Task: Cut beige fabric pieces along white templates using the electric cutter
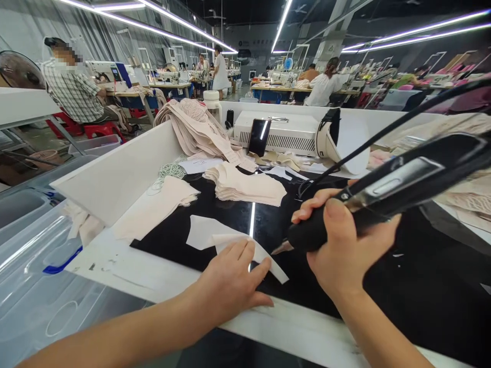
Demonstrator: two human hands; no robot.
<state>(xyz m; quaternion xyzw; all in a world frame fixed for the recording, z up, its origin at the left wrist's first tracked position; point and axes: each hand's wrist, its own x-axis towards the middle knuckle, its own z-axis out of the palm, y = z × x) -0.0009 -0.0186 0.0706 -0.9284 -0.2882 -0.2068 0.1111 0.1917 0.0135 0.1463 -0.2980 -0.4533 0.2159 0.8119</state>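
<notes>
In my right hand [345, 250] is a thick black corded hand tool [387, 184] with a silver panel and a narrow pointed metal tip. My fingers are wrapped round its body, and the tip points left, close to the edge of a cut fabric piece [203, 232]. My left hand [233, 276] rests on that pale piece, fingertips pressing it against the glossy black work surface [164, 255], thumb spread toward me. Part of the piece is folded over beside my fingers. Beyond it lies a stack of pale cut pieces [249, 186], with another pile [157, 207] to the left.
A white board wall [115, 174] borders the left side. Behind stand a white vented box [276, 130], a phone [259, 137] and draped beige fabric [195, 125]. The tool's black cord [391, 125] crosses the right side. Clear plastic bins [42, 286] sit lower left; people work at sewing machines beyond.
</notes>
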